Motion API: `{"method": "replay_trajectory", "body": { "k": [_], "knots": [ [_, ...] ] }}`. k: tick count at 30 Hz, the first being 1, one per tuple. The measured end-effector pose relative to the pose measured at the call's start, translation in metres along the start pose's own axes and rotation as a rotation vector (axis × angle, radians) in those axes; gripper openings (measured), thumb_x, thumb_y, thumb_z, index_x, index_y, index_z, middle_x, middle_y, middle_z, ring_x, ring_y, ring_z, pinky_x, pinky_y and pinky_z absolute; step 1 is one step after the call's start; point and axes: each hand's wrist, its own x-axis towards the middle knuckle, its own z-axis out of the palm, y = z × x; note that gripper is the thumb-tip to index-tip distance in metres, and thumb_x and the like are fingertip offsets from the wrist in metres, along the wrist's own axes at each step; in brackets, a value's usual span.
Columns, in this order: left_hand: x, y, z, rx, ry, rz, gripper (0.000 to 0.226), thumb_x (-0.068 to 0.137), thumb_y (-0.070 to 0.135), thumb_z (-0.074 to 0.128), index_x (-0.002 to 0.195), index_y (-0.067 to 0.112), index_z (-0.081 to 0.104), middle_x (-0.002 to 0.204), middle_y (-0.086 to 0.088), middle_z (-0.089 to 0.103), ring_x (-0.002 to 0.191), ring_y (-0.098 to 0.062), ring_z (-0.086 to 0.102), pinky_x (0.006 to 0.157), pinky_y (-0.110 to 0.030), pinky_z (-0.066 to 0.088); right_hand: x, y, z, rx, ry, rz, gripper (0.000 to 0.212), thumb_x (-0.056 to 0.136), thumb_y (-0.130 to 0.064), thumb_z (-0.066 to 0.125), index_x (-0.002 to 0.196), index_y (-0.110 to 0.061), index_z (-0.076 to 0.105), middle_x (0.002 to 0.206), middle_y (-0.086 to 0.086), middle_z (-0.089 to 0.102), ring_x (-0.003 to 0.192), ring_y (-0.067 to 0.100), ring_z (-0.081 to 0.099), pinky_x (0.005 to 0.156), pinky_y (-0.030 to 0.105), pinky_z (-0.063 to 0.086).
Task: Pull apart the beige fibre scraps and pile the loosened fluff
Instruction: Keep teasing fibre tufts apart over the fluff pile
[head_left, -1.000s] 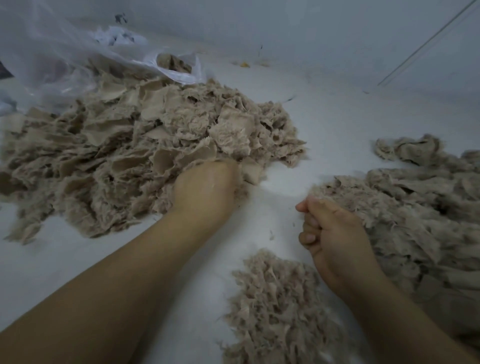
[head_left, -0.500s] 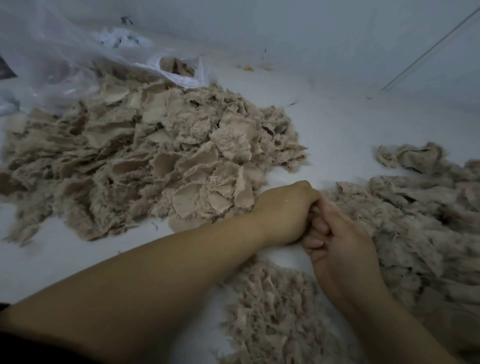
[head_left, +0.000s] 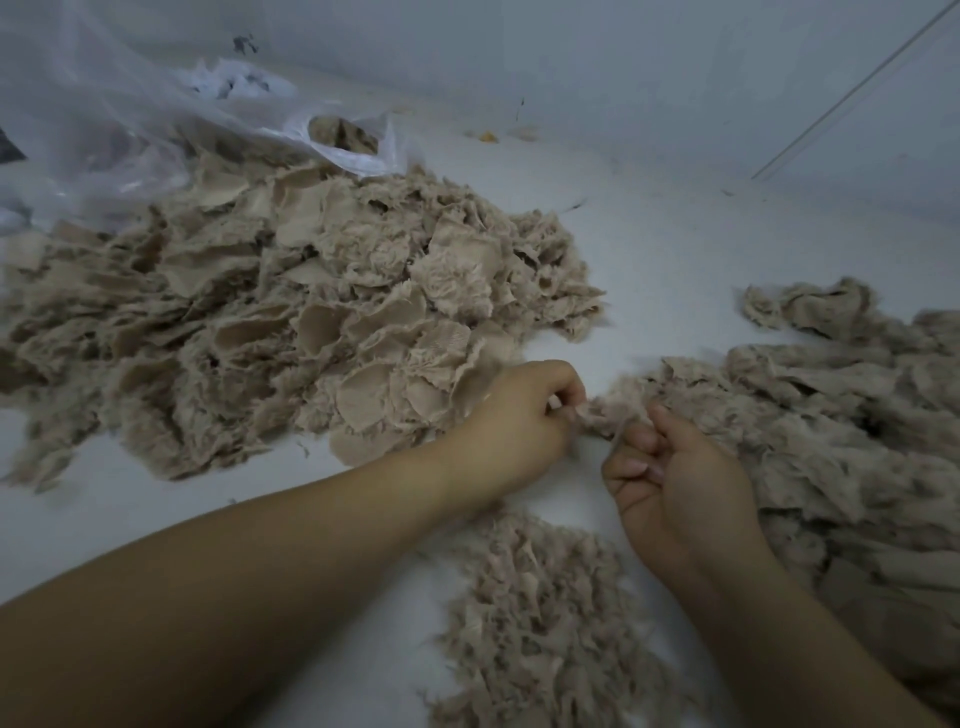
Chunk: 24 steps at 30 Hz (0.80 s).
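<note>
Your left hand (head_left: 519, 415): its fingers (head_left: 563, 402) pinch one end of a small beige scrap (head_left: 605, 413) in the middle of the frame.
Your right hand (head_left: 670, 483): it is palm up, just right of the left one. Its fingers (head_left: 636, 436) curl in and pinch the other end of the same scrap.
The scrap: it lies between your two hands, long way running left to right, just off the white bench (head_left: 675, 249). Both hands are equally near, so you likely pull them apart sideways.
Scrap heap (head_left: 270, 322): the big pile of flat torn pieces fills the left and middle of the frame, touching your left hand's back.
Fluff pile (head_left: 841, 431): the soft loosened stuff spreads down the right side, just past your right hand. That seems the place to drop it.
Small pile (head_left: 540, 623): more shredded bits sit at the bottom middle, under your wrists.
Plastic bag (head_left: 130, 119): clear, upper left, with some scraps inside.
Writing: none you can read anywhere.
</note>
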Motion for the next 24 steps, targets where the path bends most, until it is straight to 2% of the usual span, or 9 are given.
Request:
{"method": "replay_trajectory", "body": {
  "k": [3,7,11,13,15,18,21,22,24],
  "knots": [
    [-0.009,-0.002,-0.010,-0.142,0.029,-0.097,0.017,0.097,0.002,0.050,0.085,0.012,0.057,0.062,-0.006,0.063,0.055,-0.013,0.058,0.055,-0.033,0.051,0.000,0.000,0.001,0.016,0.017,0.007,0.009,0.104,-0.009,0.041,0.102,-0.013,0.049,0.061,-0.001,0.036,0.040,0.005,0.035,0.036,0.017,0.031],
    [-0.015,-0.003,-0.014,-0.400,0.061,-0.154,0.015,0.098,-0.002,0.049,0.085,0.002,0.055,0.072,-0.019,0.066,0.063,-0.021,0.065,0.060,-0.033,0.056,0.000,0.000,0.003,0.025,0.024,0.008,0.011,0.104,-0.008,0.042,0.096,-0.013,0.048,0.058,-0.002,0.037,0.039,0.005,0.033,0.035,0.017,0.031],
    [-0.014,0.003,-0.005,-0.476,0.039,-0.228,0.008,0.094,-0.004,0.051,0.090,0.003,0.053,0.085,-0.019,0.065,0.083,-0.038,0.070,0.071,-0.049,0.059,-0.002,0.001,0.004,-0.003,0.000,-0.006,0.017,0.103,-0.006,0.042,0.087,-0.012,0.044,0.056,-0.002,0.038,0.040,0.005,0.033,0.035,0.017,0.031],
    [-0.007,0.007,-0.004,-0.377,-0.008,-0.237,0.015,0.087,0.002,0.058,0.098,0.011,0.052,0.097,-0.012,0.061,0.080,-0.028,0.069,0.062,-0.044,0.060,-0.003,0.001,0.003,-0.012,-0.018,-0.009,0.019,0.104,-0.007,0.040,0.085,-0.012,0.043,0.056,-0.002,0.038,0.040,0.005,0.033,0.036,0.017,0.031],
    [0.003,0.011,-0.001,-0.233,-0.083,-0.236,0.036,0.082,0.016,0.068,0.112,0.021,0.050,0.094,0.001,0.056,0.066,-0.008,0.064,0.049,-0.029,0.055,-0.003,0.001,0.003,-0.014,-0.021,-0.009,0.021,0.104,-0.007,0.040,0.083,-0.013,0.042,0.055,-0.002,0.039,0.039,0.005,0.033,0.036,0.017,0.032],
    [0.018,0.014,0.011,0.037,-0.057,-0.188,0.052,0.081,0.036,0.074,0.124,0.021,0.050,0.084,0.011,0.056,0.071,-0.003,0.060,0.055,-0.024,0.053,-0.002,-0.001,0.004,0.011,-0.008,0.005,0.019,0.104,-0.007,0.039,0.086,-0.011,0.045,0.053,-0.002,0.040,0.037,0.005,0.033,0.035,0.016,0.031],
    [0.025,0.010,0.017,-0.009,0.042,-0.213,0.019,0.088,0.024,0.070,0.099,0.010,0.063,0.077,-0.002,0.065,0.072,-0.020,0.065,0.064,-0.034,0.055,-0.003,-0.001,0.003,-0.008,-0.010,0.017,0.021,0.104,-0.007,0.039,0.084,-0.012,0.043,0.056,-0.001,0.039,0.038,0.005,0.032,0.036,0.017,0.031],
    [0.025,0.008,0.017,-0.091,0.072,-0.219,0.010,0.088,0.017,0.069,0.087,0.009,0.064,0.070,-0.006,0.065,0.063,-0.020,0.064,0.056,-0.032,0.053,-0.003,-0.001,0.004,-0.012,0.002,0.024,0.022,0.104,-0.007,0.039,0.084,-0.013,0.043,0.056,-0.001,0.038,0.038,0.005,0.032,0.036,0.017,0.031],
    [0.020,0.006,0.016,-0.223,0.150,-0.211,0.019,0.089,0.008,0.066,0.072,0.012,0.060,0.057,-0.005,0.058,0.045,-0.013,0.053,0.042,-0.022,0.042,-0.002,-0.003,0.005,-0.001,0.026,0.054,0.019,0.104,-0.008,0.040,0.086,-0.012,0.044,0.055,-0.001,0.039,0.036,0.005,0.032,0.035,0.017,0.030]
  ]
}}
